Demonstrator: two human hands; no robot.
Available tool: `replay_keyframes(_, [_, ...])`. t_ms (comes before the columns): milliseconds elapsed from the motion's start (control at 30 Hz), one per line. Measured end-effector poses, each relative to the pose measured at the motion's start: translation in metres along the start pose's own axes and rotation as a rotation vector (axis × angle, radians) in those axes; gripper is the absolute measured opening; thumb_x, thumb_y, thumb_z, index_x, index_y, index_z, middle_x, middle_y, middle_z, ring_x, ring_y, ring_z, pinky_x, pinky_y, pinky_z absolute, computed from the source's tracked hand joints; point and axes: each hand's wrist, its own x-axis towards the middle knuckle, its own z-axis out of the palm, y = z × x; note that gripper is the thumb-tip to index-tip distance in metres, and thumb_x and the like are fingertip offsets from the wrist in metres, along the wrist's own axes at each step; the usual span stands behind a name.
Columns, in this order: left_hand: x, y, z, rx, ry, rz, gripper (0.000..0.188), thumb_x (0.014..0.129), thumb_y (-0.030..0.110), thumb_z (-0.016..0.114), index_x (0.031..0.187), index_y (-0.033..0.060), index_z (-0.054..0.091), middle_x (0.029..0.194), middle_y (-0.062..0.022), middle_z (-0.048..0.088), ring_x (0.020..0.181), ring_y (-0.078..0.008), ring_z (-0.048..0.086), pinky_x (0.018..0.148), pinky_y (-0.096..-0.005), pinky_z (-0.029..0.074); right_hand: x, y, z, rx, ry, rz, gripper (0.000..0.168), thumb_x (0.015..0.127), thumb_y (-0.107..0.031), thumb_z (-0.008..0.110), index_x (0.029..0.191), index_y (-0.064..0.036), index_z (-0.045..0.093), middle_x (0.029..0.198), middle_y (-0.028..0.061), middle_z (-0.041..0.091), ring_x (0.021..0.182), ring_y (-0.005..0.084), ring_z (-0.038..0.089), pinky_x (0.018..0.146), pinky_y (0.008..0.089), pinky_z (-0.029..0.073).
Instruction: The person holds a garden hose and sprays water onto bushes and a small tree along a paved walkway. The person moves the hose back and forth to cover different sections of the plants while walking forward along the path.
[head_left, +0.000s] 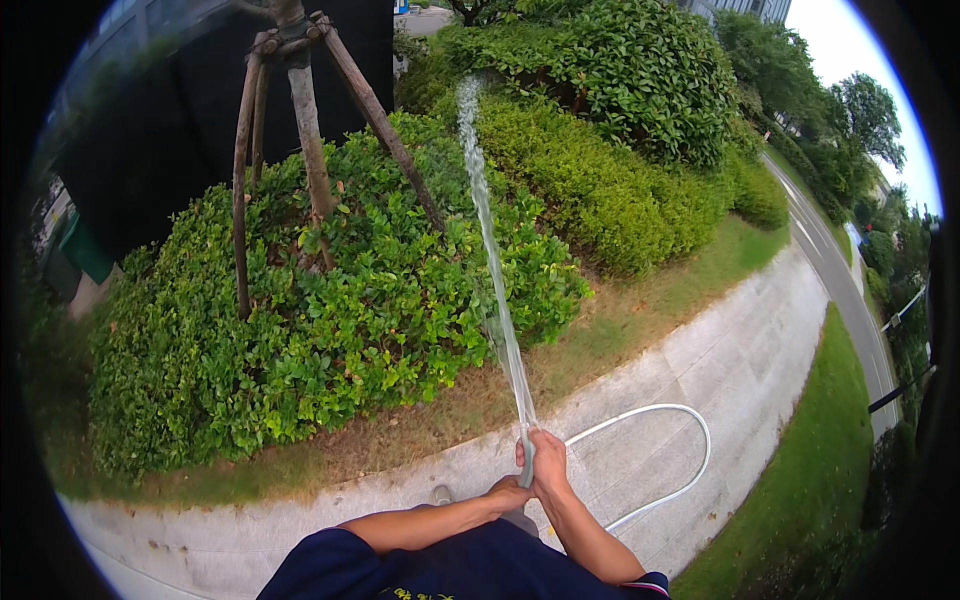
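Note:
Both of my hands grip the end of a garden hose (527, 459) in front of my body. My right hand (549, 457) closes around it near the mouth, and my left hand (509, 493) holds it just below. From the mouth a stream of water (491, 259) shoots forward and away over the low hedge (360, 300). Its far end breaks into drops near the shrubs at the back. A pale loop of the hose (707, 442) lies on the paving to my right. The stretch of hose between my hands and that loop is partly hidden.
Wooden stakes (379, 112) prop a tree trunk (306, 135) in the hedge. Behind stands a black panel (165, 142); green bins (86, 247) are at far left. Larger shrubs (645, 82) grow at the back. The paved path (720, 367) runs between planting and a grass strip (780, 457) beside a road (847, 285).

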Motion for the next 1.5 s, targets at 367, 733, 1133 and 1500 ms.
replay_keyframes(367, [0.007, -0.014, 0.007, -0.017, -0.052, -0.004, 0.055, 0.07, 0.053, 0.072, 0.096, 0.0047, 0.068, 0.088, -0.0066, 0.064, 0.082, -0.0157, 0.058, 0.072, -0.0312, 0.043, -0.002, 0.005, -0.006, 0.001, 0.036, 0.026, 0.027, 0.092, -0.02, 0.049, 0.074, -0.001, 0.057, 0.062, 0.0076, 0.056, 0.05, 0.0147, 0.05, 0.05, 0.0267, 0.042])
replay_keyframes(733, [0.018, -0.016, 0.016, 0.12, -0.148, -0.042, 0.056, 0.067, 0.059, 0.071, 0.08, 0.0059, 0.063, 0.079, -0.0036, 0.059, 0.072, -0.0153, 0.055, 0.063, -0.0309, 0.04, -0.001, 0.011, -0.026, 0.055, 0.132, 0.034, 0.027, 0.092, -0.02, 0.047, 0.073, -0.001, 0.055, 0.06, 0.0074, 0.054, 0.048, 0.0149, 0.048, 0.047, 0.0272, 0.041])
replay_keyframes(1133, [-0.001, 0.003, 0.016, 0.088, -0.29, -0.011, 0.046, 0.073, 0.049, 0.072, 0.08, 0.0059, 0.058, 0.073, -0.0035, 0.054, 0.066, -0.0141, 0.05, 0.059, -0.0283, 0.039, -0.007, 0.007, -0.038, 0.163, 0.247, 0.124, 0.026, 0.091, -0.017, 0.046, 0.076, 0.001, 0.055, 0.063, 0.0092, 0.054, 0.049, 0.0167, 0.048, 0.045, 0.0291, 0.041])
replay_keyframes(1500, [-0.028, 0.01, 0.003, -0.006, -0.195, -0.049, 0.031, 0.078, 0.038, 0.069, 0.081, 0.0079, 0.06, 0.074, -0.0013, 0.056, 0.069, -0.011, 0.05, 0.062, -0.0255, 0.038, -0.002, 0.02, -0.022, 0.113, 0.124, 0.13, 0.024, 0.092, -0.017, 0.045, 0.08, 0.002, 0.055, 0.066, 0.0091, 0.055, 0.051, 0.0161, 0.049, 0.047, 0.0277, 0.043])
